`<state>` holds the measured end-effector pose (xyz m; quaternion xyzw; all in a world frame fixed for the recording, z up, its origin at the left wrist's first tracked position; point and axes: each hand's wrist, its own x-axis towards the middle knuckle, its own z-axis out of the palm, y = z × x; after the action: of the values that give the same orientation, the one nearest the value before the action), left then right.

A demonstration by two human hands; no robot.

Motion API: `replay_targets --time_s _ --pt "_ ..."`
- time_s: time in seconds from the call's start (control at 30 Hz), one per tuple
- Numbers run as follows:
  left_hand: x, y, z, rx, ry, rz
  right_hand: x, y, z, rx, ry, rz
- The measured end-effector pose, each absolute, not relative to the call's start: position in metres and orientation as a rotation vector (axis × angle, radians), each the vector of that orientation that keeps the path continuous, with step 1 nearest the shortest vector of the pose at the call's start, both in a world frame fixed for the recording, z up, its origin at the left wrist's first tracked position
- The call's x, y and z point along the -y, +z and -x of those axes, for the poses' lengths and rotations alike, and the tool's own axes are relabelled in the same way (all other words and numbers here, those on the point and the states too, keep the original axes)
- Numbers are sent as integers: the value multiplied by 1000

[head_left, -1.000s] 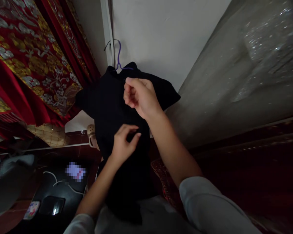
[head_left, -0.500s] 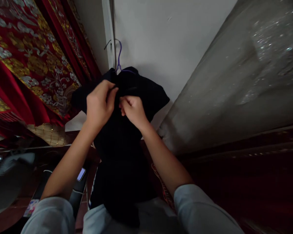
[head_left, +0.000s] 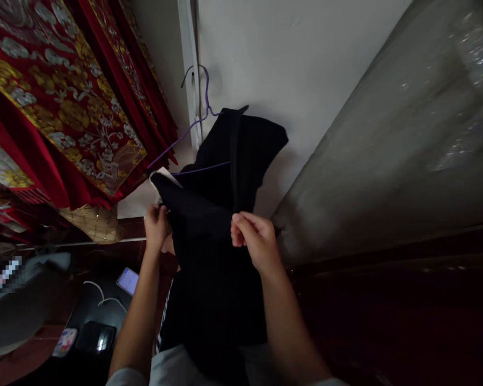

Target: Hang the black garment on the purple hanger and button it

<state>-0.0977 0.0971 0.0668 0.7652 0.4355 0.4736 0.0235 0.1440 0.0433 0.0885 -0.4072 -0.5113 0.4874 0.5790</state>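
Observation:
A black collared garment (head_left: pixel 209 230) hangs from a purple wire hanger (head_left: pixel 189 128), still covering the hanger's right side. The hanger's left arm is bare, and its lower bar shows across the garment's opening. My left hand (head_left: pixel 155 228) is closed on the garment's left shoulder edge, where a pale strip of lining shows. My right hand (head_left: pixel 253 236) pinches the front edge below the black collar, thumb against curled fingers. The garment's lower part hangs down over my lap and blends into dark cloth there.
Red embroidered cloth (head_left: pixel 76 107) hangs at the left. The hanger hooks on a pale vertical strip (head_left: pixel 190 69) by the white wall (head_left: pixel 290 64). Plastic-covered grey material (head_left: pixel 378 145) leans at right. A lit phone (head_left: pixel 127 281) and white cable lie lower left.
My hands have moved down and apart. The garment's front has opened, and its left shoulder has come off the hanger, baring the purple wire.

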Motion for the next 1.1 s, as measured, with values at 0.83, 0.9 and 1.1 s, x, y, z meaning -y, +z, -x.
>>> replay_targets --time_s 0.83,0.9,1.1 --pt "-97 92 71 -898 593 -2457 -125 166 -168 1937 746 828" --pt "-100 95 90 -1084 453 -2613 -153 166 -163 1889 573 794" --pt "-113 125 149 -1653 -227 -2711 -243 135 -124 1641 579 856"
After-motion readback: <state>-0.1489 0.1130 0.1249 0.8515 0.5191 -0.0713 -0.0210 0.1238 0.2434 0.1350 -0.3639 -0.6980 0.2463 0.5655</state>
